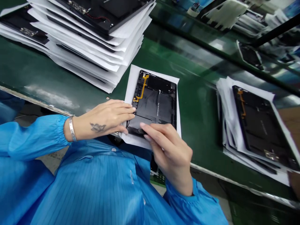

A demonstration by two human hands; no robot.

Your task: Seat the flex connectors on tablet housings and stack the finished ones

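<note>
- Left: stack of panels and sheets [93, 56], top cut off by the frame; edges uneven, so a knock could make it slide.
- Left hand [112, 116]: open, fingers extended, fingertips at the left edge of the black panel.
- Centre: black panel [150, 104] on a white sheet [130, 84] near the worktop [197, 109] edge; uneven pressure could shift the loose sheet, or a finger snag the orange ribbon [143, 89].
- Right hand [170, 147]: fingers curled, covering the panel's near end; grip cannot be told.
- Right: second stack [260, 128], blurred.
</note>
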